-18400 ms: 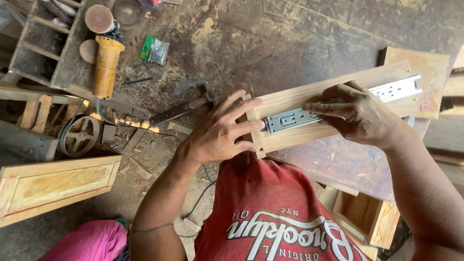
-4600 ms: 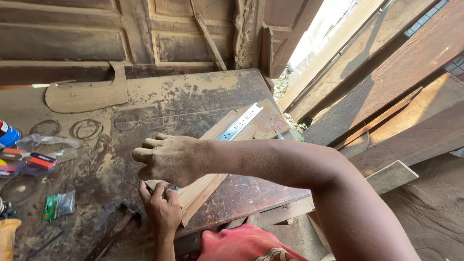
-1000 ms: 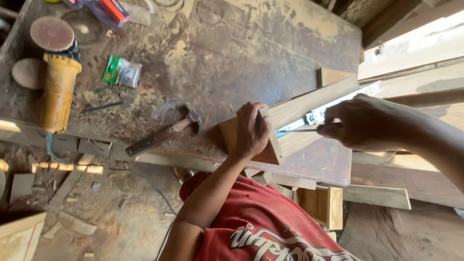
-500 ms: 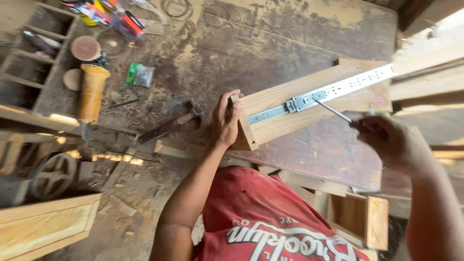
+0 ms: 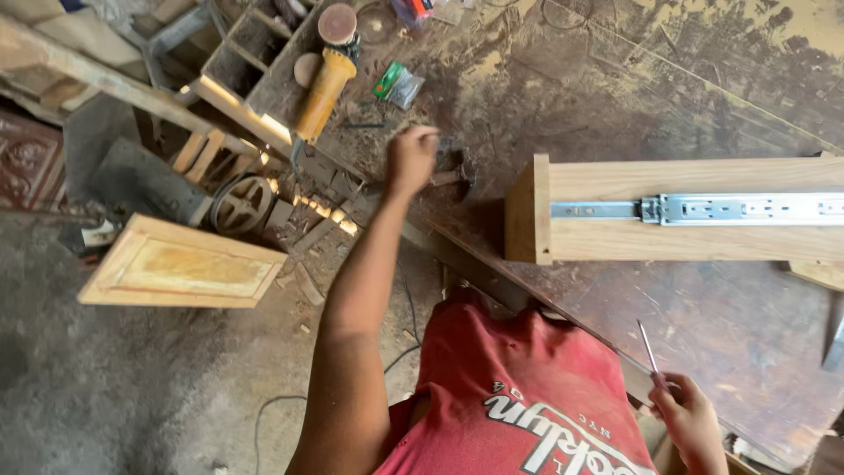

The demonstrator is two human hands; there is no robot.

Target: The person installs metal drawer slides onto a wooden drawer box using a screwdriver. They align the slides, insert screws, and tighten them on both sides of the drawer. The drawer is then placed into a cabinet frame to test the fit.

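Observation:
A pale wooden drawer box (image 5: 615, 237) lies on its side on the dusty workbench (image 5: 615, 97), with a metal drawer slide (image 5: 730, 209) fixed along its face. My left hand (image 5: 411, 160) reaches away from it to the left, fingers curled over the handle of a hammer (image 5: 457, 167) lying on the bench. My right hand (image 5: 690, 422) is low at the bottom right, near my red shirt, and holds a thin screwdriver (image 5: 649, 350) pointing up. Neither hand touches the box.
A yellow angle grinder (image 5: 322, 84) and a small green packet (image 5: 397, 84) lie at the bench's far left. A compartmented wooden rack (image 5: 255, 53) stands beyond. On the floor are a framed wooden panel (image 5: 180, 264) and a metal wheel (image 5: 242, 202).
My left hand has let go of the box's end and moved left to the hammer. My right hand has dropped down, away from the slide, still holding the screwdriver.

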